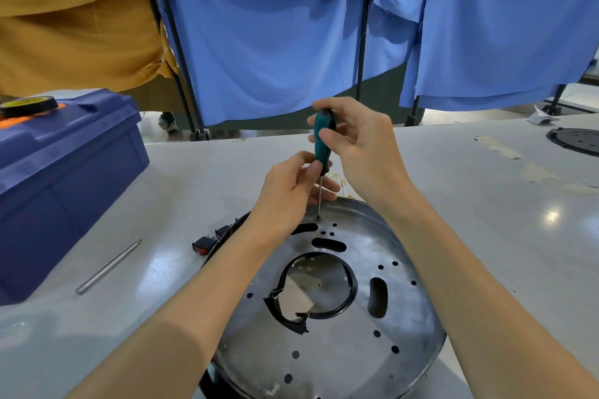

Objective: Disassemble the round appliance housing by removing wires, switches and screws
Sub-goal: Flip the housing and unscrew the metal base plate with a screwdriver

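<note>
The round metal housing (pixel 398 308) lies flat on the table before me, with several holes and slots and a black ring (pixel 351 288) round its centre opening. A green-handled screwdriver (pixel 322 142) stands upright, its tip set on the housing's far rim. My right hand (pixel 359 146) grips the handle's upper part. My left hand (pixel 288 191) pinches the handle's lower end, fingers behind the thin shaft. Two black rocker switches (pixel 207 241) lie at the housing's left edge.
A blue toolbox (pixel 64 172) stands at the left with a tape roll (pixel 27 105) on its lid. A metal bit (pixel 108 266) lies on the table beside it. Another black round part (pixel 577 141) sits far right. Small brass bits (pixel 340 180) lie behind the housing.
</note>
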`<state>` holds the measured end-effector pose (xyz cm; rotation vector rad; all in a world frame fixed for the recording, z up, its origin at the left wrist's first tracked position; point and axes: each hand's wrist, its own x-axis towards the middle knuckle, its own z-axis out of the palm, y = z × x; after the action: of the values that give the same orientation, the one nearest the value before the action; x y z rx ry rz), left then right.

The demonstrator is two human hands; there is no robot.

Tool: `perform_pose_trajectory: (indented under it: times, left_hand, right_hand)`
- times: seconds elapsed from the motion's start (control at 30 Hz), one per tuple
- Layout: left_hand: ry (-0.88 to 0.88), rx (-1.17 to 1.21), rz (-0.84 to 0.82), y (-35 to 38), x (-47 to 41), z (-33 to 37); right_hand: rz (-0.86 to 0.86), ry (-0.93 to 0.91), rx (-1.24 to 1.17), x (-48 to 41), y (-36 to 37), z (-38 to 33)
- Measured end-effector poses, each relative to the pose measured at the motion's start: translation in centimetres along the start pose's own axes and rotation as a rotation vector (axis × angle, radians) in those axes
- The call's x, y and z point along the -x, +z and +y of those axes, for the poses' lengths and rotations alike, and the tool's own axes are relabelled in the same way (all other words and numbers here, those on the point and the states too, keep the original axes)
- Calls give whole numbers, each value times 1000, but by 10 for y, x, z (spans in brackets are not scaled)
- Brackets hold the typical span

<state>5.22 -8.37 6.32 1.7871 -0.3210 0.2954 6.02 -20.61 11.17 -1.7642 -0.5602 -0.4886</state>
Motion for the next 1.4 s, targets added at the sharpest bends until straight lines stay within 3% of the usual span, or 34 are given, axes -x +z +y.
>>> perform_pose_trajectory:
  times: [0.17, 0.3, 0.5, 0.93, 1.13, 1.3, 1.4]
  left_hand:
    - [2, 3, 26, 0, 1, 1]
    - [-4, 11, 15, 0, 0, 1]
    - [23, -62, 31, 0, 2, 3]
    - [4, -38, 21, 0, 1, 2]
    - [20, -50, 59, 0, 2, 4]
    - [19, -52, 38, 0, 0, 3]
    - [23, -66, 75, -2, 1, 3]
  right_hand:
    - [33, -26, 95, 0, 1, 2]
    - [28, 23, -54, -1, -1, 1]
    - [18, -38, 92, 0, 1, 1]
    - [66, 0, 8, -2, -2, 3]
    - [19, -43, 78, 1, 1, 2]
    - [21, -4, -25, 0, -1, 1]
    - [-2, -38, 72, 2, 1, 2]
